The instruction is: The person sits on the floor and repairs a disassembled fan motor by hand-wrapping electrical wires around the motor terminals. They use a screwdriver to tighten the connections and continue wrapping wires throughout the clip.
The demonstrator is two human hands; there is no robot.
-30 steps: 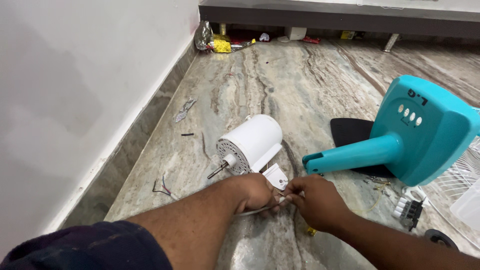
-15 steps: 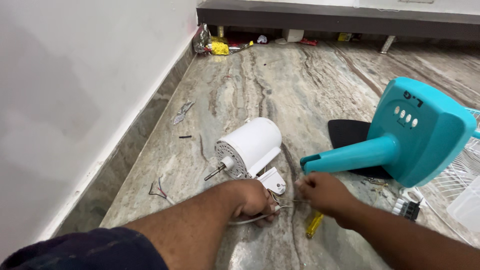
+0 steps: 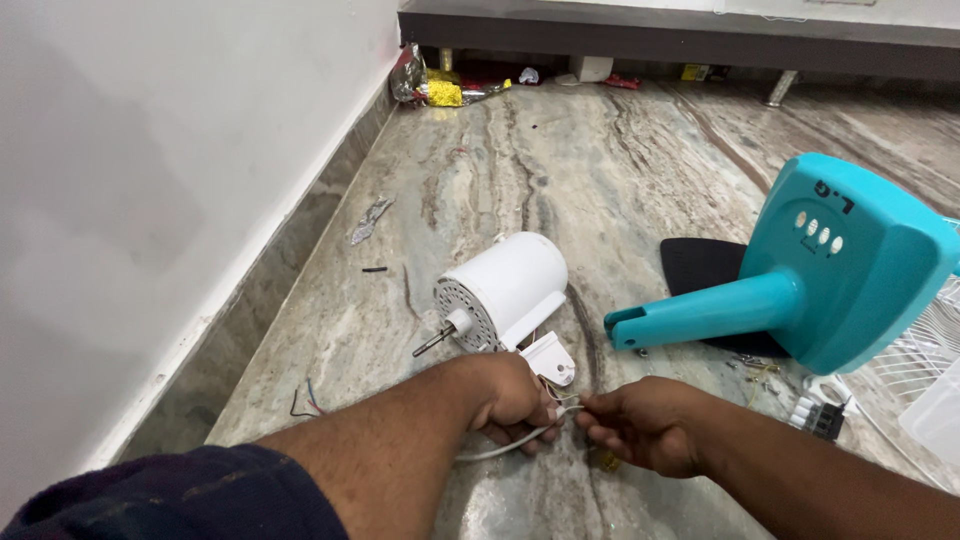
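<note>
Left hand (image 3: 515, 400) grip closed on white cable (image 3: 500, 447), right hand (image 3: 640, 425) seemingly pinching wires (image 3: 566, 403)

Soft even daylight, sharp, wide-angle stretch.

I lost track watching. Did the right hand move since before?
Yes. The right hand slid left along the floor, closer to the left hand, judged against the white fan motor.
</note>
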